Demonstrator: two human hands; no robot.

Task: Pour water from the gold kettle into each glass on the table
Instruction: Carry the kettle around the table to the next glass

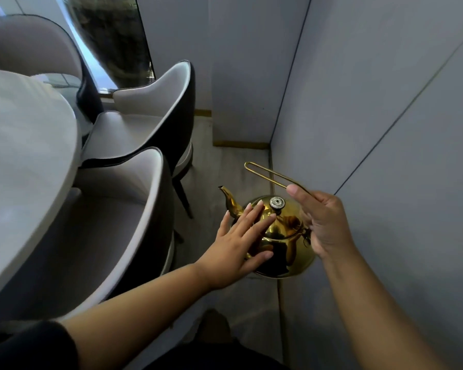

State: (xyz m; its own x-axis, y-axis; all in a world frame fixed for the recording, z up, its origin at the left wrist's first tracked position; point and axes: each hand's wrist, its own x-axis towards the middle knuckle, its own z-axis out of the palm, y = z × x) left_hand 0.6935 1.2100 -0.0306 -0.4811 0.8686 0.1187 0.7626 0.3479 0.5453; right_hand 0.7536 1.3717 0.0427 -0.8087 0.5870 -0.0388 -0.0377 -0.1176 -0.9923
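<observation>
Left hand [241, 241] laid flat on kettle [284, 236]; handle [267, 174] gripped by right hand [324, 222]. No glasses seen; pouring not yet begun.

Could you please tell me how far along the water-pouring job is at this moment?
Early stage. Done: the shiny gold metal kettle has been picked up. In hand: the right hand grips its thin gold wire handle, while the left hand lies flat against its body, spout towards the round white table. Left: all the pouring; no glasses are in view.
</observation>
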